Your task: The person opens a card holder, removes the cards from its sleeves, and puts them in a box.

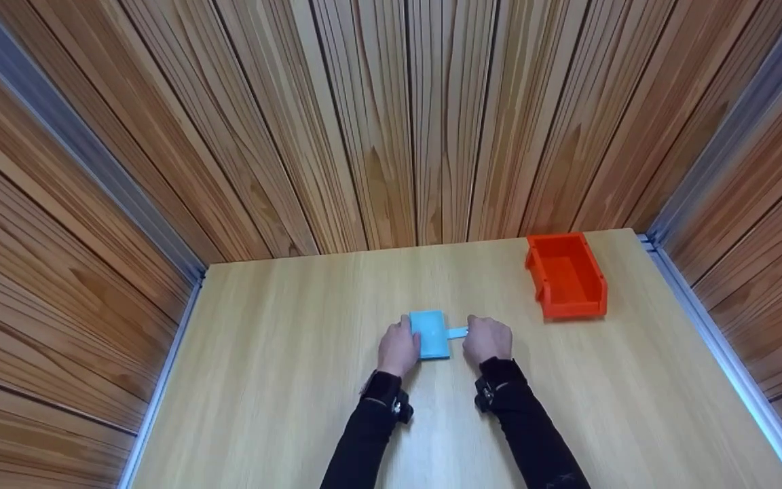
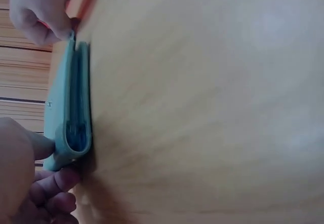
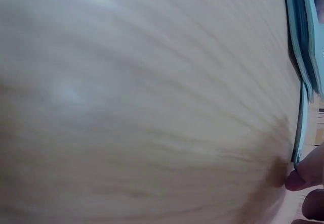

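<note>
A light blue folded wallet [image 1: 430, 335] lies on the table in the middle of the head view. My left hand [image 1: 399, 348] grips its rounded fold edge; in the left wrist view the thumb is on top and the fingers [image 2: 55, 182] are beside and under it. From the wallet's right side a narrow strap [image 1: 457, 333] sticks out. My right hand [image 1: 488, 341] pinches the strap's free end, as the right wrist view shows at the fingertips [image 3: 297, 179]. Dark inner layers show between the wallet's two covers [image 2: 66, 95]. What is inside cannot be made out.
An orange-red open bin [image 1: 571, 309] stands on the wooden table [image 1: 282, 353] at the back right. Wood-plank walls [image 1: 391, 136] close off the back and both sides. Metal rails [image 1: 723, 353] run along the table's sides.
</note>
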{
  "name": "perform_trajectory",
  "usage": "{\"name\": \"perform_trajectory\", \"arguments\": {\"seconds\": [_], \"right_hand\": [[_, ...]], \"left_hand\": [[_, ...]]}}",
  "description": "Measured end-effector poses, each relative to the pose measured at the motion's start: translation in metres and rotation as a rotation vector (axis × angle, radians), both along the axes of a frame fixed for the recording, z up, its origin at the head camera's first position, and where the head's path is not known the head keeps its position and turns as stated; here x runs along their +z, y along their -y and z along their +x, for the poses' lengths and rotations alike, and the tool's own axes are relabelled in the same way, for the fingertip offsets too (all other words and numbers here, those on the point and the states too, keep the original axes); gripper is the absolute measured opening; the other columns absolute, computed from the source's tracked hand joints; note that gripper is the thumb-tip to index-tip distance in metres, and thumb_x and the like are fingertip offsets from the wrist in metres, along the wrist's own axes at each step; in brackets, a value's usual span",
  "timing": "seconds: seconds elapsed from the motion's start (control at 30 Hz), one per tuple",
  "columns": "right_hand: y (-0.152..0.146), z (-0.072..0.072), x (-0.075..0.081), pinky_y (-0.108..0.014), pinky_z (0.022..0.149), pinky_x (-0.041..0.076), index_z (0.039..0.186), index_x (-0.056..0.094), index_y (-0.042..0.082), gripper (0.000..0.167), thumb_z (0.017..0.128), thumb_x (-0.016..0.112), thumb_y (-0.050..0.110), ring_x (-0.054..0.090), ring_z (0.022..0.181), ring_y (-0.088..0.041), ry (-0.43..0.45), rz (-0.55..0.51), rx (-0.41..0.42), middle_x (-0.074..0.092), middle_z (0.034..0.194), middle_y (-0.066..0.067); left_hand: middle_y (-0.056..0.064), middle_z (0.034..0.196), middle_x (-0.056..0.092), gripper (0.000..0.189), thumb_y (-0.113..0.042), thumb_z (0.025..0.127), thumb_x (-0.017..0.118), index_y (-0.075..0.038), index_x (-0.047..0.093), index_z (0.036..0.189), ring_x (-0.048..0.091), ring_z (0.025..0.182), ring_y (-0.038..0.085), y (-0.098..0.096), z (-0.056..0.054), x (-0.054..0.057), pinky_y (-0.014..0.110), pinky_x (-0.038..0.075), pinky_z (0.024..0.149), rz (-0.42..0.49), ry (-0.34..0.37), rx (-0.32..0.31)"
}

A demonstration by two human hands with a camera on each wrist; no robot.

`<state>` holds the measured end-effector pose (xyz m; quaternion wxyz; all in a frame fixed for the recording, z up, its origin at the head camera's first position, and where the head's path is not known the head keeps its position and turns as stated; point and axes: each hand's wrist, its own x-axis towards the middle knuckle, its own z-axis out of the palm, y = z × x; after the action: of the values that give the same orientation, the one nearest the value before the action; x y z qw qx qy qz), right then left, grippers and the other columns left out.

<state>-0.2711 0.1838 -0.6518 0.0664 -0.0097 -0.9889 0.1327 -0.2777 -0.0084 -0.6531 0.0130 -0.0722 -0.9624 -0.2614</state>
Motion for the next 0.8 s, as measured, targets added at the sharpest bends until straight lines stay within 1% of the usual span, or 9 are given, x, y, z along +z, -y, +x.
{"name": "perform_trajectory", "arguments": {"seconds": [0.1,0.27,0.33,0.4,0.47,0.53,0.6,0.67,0.8], "right_hand": [[0.001,0.000,0.000,-0.047,0.055,0.051,0.089,0.073,0.006,0.012,0.083,0.065,0.000,0.066,0.063,-0.032,0.009,0.002,0.002,0.071,0.073,-0.012],[0.000,0.000,-0.002,-0.047,0.056,0.051,0.089,0.072,0.006,0.009,0.084,0.066,0.001,0.066,0.064,-0.032,0.029,0.012,-0.003,0.069,0.072,-0.012],[-0.001,0.002,-0.002,-0.049,0.056,0.052,0.090,0.072,0.006,0.009,0.084,0.066,0.001,0.067,0.065,-0.034,0.029,0.014,-0.002,0.070,0.073,-0.014],[-0.002,0.003,-0.004,-0.050,0.056,0.052,0.090,0.071,0.005,0.008,0.083,0.067,0.002,0.067,0.065,-0.036,0.021,0.019,-0.001,0.070,0.073,-0.014],[-0.002,0.005,-0.005,-0.051,0.056,0.051,0.089,0.071,0.005,0.008,0.082,0.068,0.003,0.067,0.065,-0.037,0.002,0.023,0.001,0.070,0.072,-0.015],[-0.001,0.006,-0.006,-0.052,0.055,0.051,0.086,0.070,0.004,0.006,0.081,0.068,0.003,0.066,0.063,-0.038,-0.019,0.026,0.002,0.069,0.071,-0.016],[0.001,0.007,-0.007,-0.052,0.054,0.051,0.085,0.070,0.005,0.006,0.080,0.068,0.003,0.066,0.062,-0.038,-0.027,0.024,0.000,0.069,0.070,-0.016],[0.001,0.007,-0.006,-0.051,0.054,0.050,0.085,0.070,0.005,0.007,0.080,0.068,0.002,0.065,0.061,-0.038,-0.028,0.021,0.000,0.069,0.070,-0.015],[-0.001,0.004,-0.004,-0.049,0.053,0.050,0.087,0.070,0.006,0.008,0.081,0.068,0.001,0.064,0.060,-0.035,-0.026,0.025,0.003,0.069,0.070,-0.014]], "left_hand": [[0.024,0.107,0.071,0.041,-0.018,0.102,0.063,0.008,0.056,0.133,0.069,0.099,0.038,0.000,0.000,-0.002,0.047,0.056,0.084,-0.009,-0.039,0.003],[0.020,0.119,0.069,0.044,-0.021,0.103,0.064,0.006,0.056,0.136,0.068,0.105,0.033,-0.008,0.004,0.000,0.042,0.056,0.089,-0.086,-0.103,0.010],[0.017,0.124,0.066,0.047,-0.027,0.103,0.064,0.004,0.055,0.137,0.067,0.107,0.030,-0.015,0.007,0.000,0.040,0.056,0.090,-0.109,-0.118,-0.010],[0.015,0.126,0.062,0.054,-0.037,0.101,0.065,0.001,0.054,0.137,0.065,0.109,0.028,-0.023,0.009,-0.001,0.039,0.055,0.091,-0.122,-0.141,-0.035],[0.013,0.125,0.060,0.063,-0.048,0.097,0.066,0.000,0.054,0.136,0.063,0.109,0.028,-0.030,0.012,-0.004,0.037,0.055,0.089,-0.148,-0.169,-0.058],[0.011,0.123,0.059,0.068,-0.054,0.092,0.069,-0.002,0.054,0.133,0.061,0.108,0.027,-0.036,0.013,-0.007,0.036,0.055,0.086,-0.196,-0.201,-0.066],[0.010,0.121,0.060,0.070,-0.055,0.087,0.073,-0.003,0.055,0.131,0.061,0.106,0.027,-0.040,0.014,-0.009,0.035,0.055,0.082,-0.238,-0.227,-0.058],[0.009,0.120,0.060,0.068,-0.052,0.087,0.074,-0.004,0.055,0.130,0.061,0.104,0.027,-0.042,0.013,-0.009,0.034,0.055,0.078,-0.270,-0.229,-0.056],[0.010,0.122,0.060,0.065,-0.046,0.088,0.072,-0.003,0.055,0.134,0.060,0.107,0.028,-0.041,0.011,-0.007,0.035,0.055,0.080,-0.234,-0.223,-0.058]]}}
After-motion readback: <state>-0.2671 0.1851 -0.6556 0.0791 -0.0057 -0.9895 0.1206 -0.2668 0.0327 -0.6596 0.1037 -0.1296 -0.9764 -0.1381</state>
